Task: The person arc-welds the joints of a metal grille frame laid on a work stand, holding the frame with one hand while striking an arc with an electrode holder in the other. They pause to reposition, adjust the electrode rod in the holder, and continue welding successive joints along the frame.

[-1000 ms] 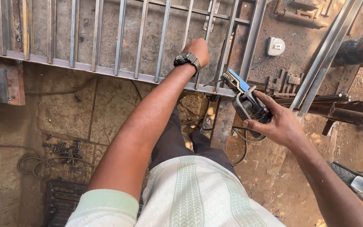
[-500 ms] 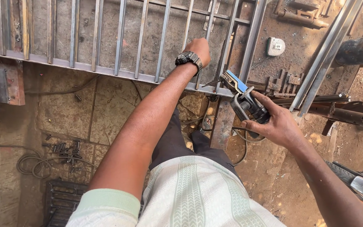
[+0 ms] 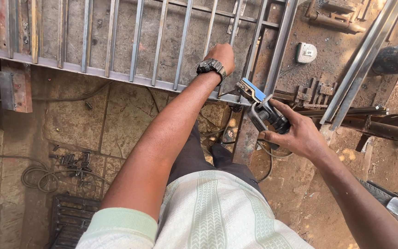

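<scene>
Pale green knit cloth of the person's shirt [image 3: 208,216] fills the near edge, with dark trousers [image 3: 199,157] below it toward the floor. The right hand [image 3: 298,136] is closed round the black handle of a hand tool with a grey metal head and a blue top [image 3: 261,108]; its head points up-left, just beside the lower rail of the grey steel barred gate frame [image 3: 116,74]. The left hand [image 3: 222,54], a black wristwatch [image 3: 211,67] on its wrist, reaches farther out and is wrapped round one upright bar of that frame, its grip shut on the bar. To the left on the stone-slab floor [image 3: 70,124] lies a scatter of short dark metal pieces [image 3: 74,161] beside a coil of grey cable [image 3: 38,177], and a black ribbed grating [image 3: 70,219] sits nearer. Far right, long steel angle sections [image 3: 360,64] lean across rusty pipes [image 3: 383,129]; a small white round object [image 3: 306,52] lies on the ground beyond the frame.
</scene>
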